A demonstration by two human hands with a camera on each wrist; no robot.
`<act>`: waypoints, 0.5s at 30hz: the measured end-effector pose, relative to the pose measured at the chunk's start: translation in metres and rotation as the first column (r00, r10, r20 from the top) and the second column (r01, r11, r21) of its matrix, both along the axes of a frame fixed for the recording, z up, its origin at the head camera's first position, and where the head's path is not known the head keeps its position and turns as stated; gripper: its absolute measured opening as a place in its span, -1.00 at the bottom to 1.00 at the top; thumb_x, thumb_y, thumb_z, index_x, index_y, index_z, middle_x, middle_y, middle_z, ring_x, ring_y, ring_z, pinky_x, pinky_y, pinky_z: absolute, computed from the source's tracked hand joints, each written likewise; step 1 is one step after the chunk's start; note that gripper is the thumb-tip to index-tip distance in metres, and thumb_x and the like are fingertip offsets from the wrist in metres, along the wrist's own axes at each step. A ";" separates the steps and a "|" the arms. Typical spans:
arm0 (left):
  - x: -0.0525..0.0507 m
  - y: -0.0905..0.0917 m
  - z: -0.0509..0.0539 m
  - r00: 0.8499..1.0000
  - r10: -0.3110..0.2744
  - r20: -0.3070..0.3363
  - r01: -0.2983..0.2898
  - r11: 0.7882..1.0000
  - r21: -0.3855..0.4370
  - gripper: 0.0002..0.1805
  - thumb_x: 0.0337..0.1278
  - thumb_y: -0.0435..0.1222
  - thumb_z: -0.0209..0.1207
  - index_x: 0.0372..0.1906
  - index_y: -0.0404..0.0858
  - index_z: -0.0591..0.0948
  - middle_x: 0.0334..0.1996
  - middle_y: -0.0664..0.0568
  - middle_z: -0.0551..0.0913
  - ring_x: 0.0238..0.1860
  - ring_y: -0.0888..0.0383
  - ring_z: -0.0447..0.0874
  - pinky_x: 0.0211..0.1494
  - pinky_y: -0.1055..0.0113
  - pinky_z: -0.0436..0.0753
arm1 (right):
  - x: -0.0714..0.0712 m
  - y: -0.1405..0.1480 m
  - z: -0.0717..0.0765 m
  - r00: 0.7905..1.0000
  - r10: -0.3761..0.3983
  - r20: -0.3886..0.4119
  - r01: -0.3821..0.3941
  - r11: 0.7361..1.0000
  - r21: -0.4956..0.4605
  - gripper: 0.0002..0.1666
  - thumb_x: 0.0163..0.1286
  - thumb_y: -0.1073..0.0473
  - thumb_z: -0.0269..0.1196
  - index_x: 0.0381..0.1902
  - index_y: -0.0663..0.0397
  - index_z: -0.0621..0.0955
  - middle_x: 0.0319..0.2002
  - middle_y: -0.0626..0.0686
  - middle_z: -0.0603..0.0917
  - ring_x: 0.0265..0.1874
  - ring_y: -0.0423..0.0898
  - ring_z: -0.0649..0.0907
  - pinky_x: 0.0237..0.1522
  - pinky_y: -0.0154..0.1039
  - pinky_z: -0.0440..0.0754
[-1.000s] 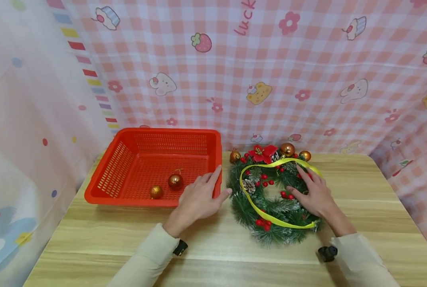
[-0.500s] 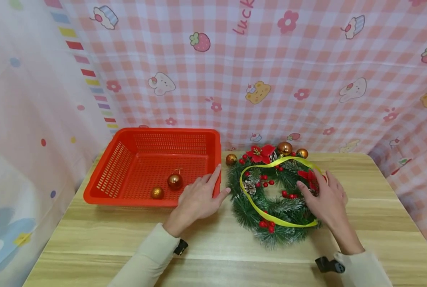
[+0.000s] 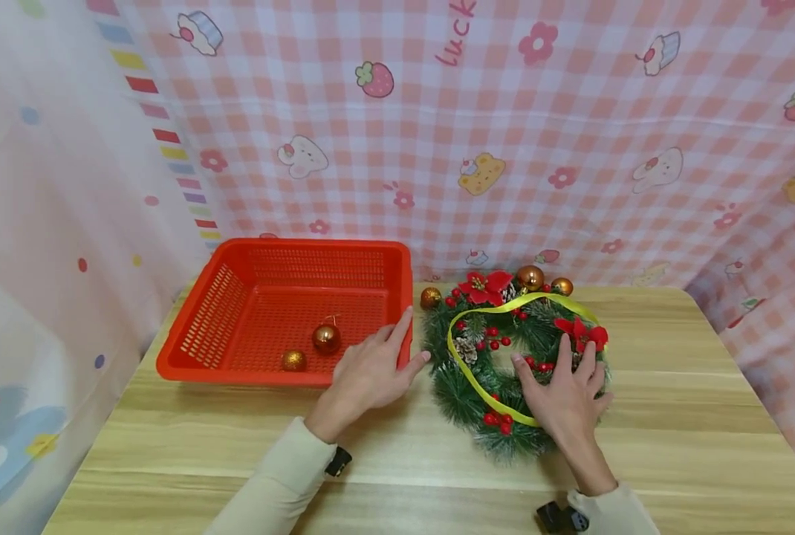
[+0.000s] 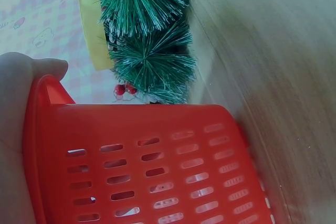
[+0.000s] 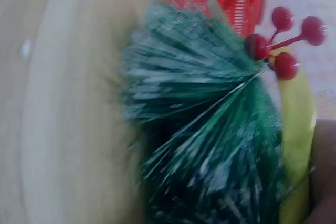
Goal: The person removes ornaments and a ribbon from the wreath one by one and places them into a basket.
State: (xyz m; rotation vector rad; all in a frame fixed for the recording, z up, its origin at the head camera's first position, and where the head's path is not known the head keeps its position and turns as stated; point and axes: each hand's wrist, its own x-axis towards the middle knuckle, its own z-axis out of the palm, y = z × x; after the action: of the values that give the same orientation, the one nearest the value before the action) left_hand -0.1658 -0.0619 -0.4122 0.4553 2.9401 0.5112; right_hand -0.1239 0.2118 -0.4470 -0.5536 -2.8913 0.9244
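My left hand (image 3: 371, 368) rests on the front right corner of a red plastic basket (image 3: 190, 364), its index finger lying along the rim and its thumb pointing right. Over the right front part of a green Christmas wreath (image 3: 458, 394), my right hand (image 3: 565, 394) lies with fingers spread, touching the greenery. A yellow ribbon (image 3: 461, 364) loops loosely across the wreath; its front end is hidden behind the right hand. Red poinsettias (image 3: 486, 287), red berries (image 5: 286, 65) and pine cones (image 3: 465, 349) decorate the wreath. Blur softens the right wrist view.
Two gold baubles, one shiny (image 3: 327, 339) and one glittery (image 3: 294, 360), lie inside the basket. Several more gold baubles, among them a large one (image 3: 530, 278), sit along the wreath's back edge. Behind the wooden table (image 3: 404, 475) hangs a pink checked cloth (image 3: 371, 186).
My right hand lifted off the wreath's right side, swung right, then came back left and forward onto its front. A second red poinsettia now shows on the right. The left hand stays put.
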 end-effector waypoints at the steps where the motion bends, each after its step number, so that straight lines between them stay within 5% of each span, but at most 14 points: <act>1: 0.000 0.000 0.000 1.000 -0.002 0.001 0.002 1.000 0.002 -0.15 0.37 0.30 -0.16 0.60 0.11 -0.13 0.41 -0.07 0.39 0.27 -0.12 0.51 0.10 -0.04 0.58 | -0.001 0.001 -0.002 1.000 0.001 0.003 -0.001 1.000 0.013 0.20 0.33 -0.53 0.01 0.60 0.06 -0.13 0.56 0.31 -0.39 0.46 0.51 -0.23 0.22 0.63 -0.31; 15: 0.000 -0.001 -0.001 1.000 -0.005 -0.015 0.005 1.000 -0.007 -0.13 0.36 0.30 -0.15 0.61 0.11 -0.13 0.39 -0.07 0.41 0.12 -0.14 0.62 -0.06 0.02 0.63 | -0.003 0.023 -0.015 0.972 0.210 -0.106 -0.200 0.975 0.092 0.01 0.46 -0.35 0.01 0.58 0.14 -0.01 0.53 0.40 -0.22 0.39 0.60 -0.12 0.18 0.61 -0.21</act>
State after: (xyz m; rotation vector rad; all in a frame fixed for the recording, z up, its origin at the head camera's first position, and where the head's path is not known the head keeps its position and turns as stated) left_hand -0.1659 -0.0625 -0.4133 0.4680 2.9531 0.4997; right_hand -0.1274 0.2348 -0.4624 -0.1902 -2.9041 0.8265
